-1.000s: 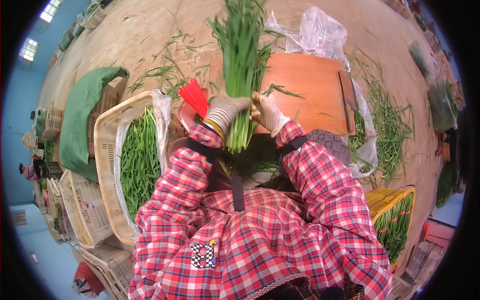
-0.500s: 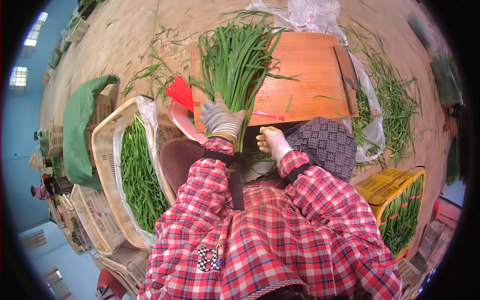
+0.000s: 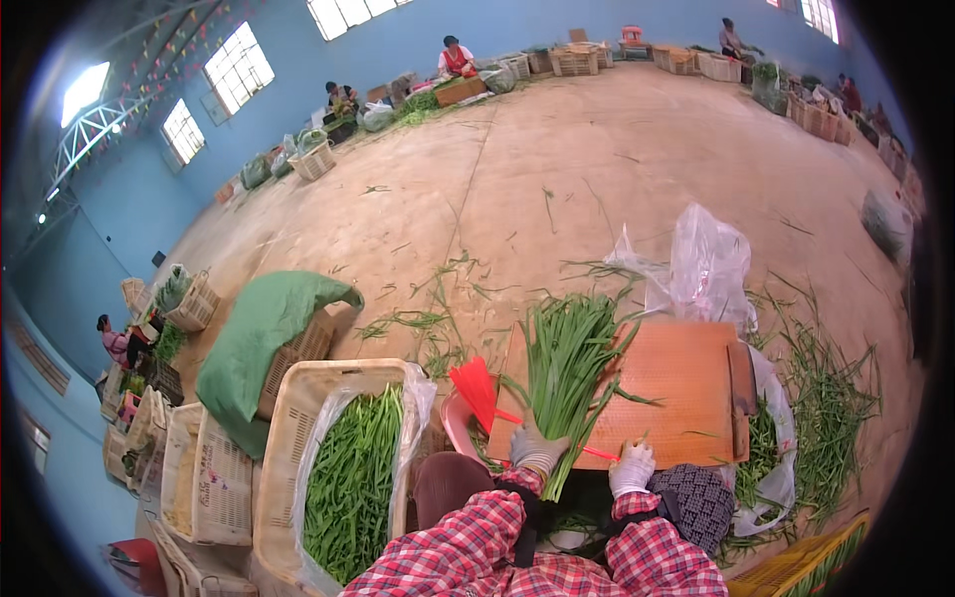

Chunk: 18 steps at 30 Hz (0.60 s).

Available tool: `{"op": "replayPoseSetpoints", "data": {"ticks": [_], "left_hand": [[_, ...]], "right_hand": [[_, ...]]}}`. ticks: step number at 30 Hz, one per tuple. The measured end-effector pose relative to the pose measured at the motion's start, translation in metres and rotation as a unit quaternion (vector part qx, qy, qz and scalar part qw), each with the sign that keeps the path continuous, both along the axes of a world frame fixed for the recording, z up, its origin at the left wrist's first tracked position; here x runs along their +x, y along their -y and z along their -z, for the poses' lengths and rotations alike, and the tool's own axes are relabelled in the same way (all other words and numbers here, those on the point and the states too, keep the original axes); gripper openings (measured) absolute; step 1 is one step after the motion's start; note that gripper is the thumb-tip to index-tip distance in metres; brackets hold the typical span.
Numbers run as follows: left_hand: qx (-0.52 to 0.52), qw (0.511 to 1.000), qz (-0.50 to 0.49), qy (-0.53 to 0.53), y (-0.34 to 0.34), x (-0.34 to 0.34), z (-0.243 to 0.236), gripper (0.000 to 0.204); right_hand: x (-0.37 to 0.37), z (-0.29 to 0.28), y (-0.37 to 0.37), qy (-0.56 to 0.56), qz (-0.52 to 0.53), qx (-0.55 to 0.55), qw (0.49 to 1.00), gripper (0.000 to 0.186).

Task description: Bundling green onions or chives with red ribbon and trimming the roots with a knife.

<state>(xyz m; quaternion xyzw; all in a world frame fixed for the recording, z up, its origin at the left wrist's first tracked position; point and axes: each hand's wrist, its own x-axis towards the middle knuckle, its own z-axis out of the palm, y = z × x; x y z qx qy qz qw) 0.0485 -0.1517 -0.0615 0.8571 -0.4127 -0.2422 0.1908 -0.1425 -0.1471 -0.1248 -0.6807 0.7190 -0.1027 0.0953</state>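
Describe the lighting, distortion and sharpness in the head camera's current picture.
Head view: the upper-left window glares nearly white; the fisheye curves the base of the blue wall, with black corners. Head view: the left hand and right hand look fairly clear; the far co-worker in red lacks detail.

The green bunch (image 3: 565, 363), earlier raised, lies on the orange board (image 3: 671, 398); the right hand (image 3: 632, 470) has moved from the bunch to a red strip (image 3: 600, 454) at the board's near edge. Beyond the board, the far wall (image 3: 557, 25) appears.
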Motion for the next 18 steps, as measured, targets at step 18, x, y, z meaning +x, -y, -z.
{"op": "replayPoseSetpoints", "data": {"ticks": [18], "left_hand": [[-0.157,0.964,-0.055,-0.205,0.005,0.022,0.029,0.097]], "right_hand": [[0.004,0.001,0.081,0.326,-0.013,-0.028,0.945,0.012]]}}
